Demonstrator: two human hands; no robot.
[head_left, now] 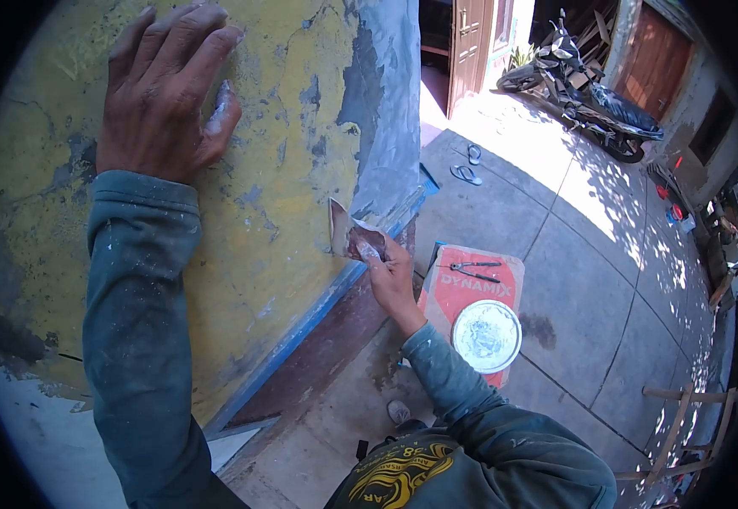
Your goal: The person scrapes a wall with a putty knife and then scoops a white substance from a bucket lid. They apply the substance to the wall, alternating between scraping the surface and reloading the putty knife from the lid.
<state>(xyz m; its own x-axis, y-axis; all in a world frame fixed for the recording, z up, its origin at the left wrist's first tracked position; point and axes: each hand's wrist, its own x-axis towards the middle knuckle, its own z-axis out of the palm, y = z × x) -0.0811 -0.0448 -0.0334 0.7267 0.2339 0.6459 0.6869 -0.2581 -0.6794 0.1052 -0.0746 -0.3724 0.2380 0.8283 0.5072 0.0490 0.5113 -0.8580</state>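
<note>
My left hand [170, 97] rests flat on the yellow, flaking wall [259, 161], fingers stretched upward, with white residue on the thumb. My right hand [393, 276] grips a thin, curled piece of sandpaper [360, 241], brown with a pale flap, at the wall near its lower right corner. White residue marks this thumb too. Beside the sandpaper, a smooth grey-white plastered strip [390, 110] runs up the wall's edge. A blue band [301, 318] borders the wall's lower edge.
On the concrete floor, a red-and-white Dynamix sack [471, 293] lies under pincers [475, 271] and a white-smeared round lid [486, 337]. Beyond are sandals [466, 174], a parked motorcycle [585, 97] and an open door [466, 51]. A wooden frame [683, 433] stands at lower right.
</note>
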